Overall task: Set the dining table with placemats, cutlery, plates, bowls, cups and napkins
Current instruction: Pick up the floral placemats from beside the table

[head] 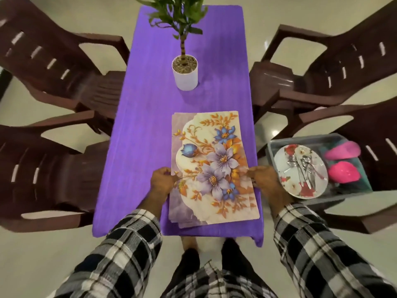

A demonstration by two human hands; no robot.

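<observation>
Floral placemats [212, 168] lie stacked at the near end of the purple table [137, 125]; the left hand [161, 182] and right hand [264, 177] pinch opposite edges. Peeling only the top mat should avoid dragging the rest.

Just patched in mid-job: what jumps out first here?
The floral placemats stacked at the near end of the purple table, both hands gripping their side edges. Beyond stands a potted plant; right, a grey tray holds a plate with cutlery.
</observation>
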